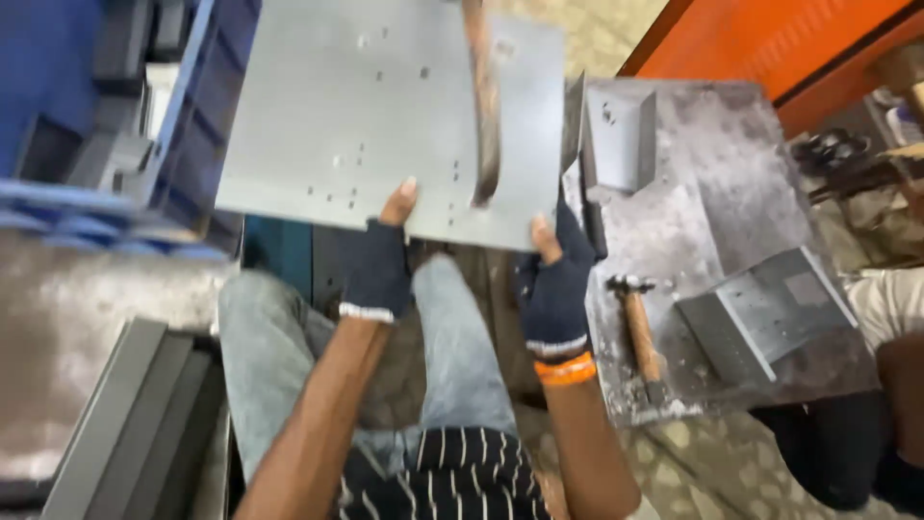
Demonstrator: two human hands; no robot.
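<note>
A large flat grey sheet-metal panel [366, 106] with several small holes is held up in front of me. My left hand [380, 260], in a dark fingerless glove, grips its near edge with the thumb on top. My right hand [555, 279], also gloved and with an orange band at the wrist, holds the same edge near the right corner. A rusty curved strip [484, 116] lies across the panel's right part.
A blue plastic crate [183, 144] with metal parts stands at left. At right, a worn steel work plate [712, 193] carries a wooden-handled hammer [640, 332] and bent metal brackets [760, 313]. Grey folded sheets [135, 424] lie at lower left. An orange cabinet [770, 39] and another person's arm [895, 366] are at right.
</note>
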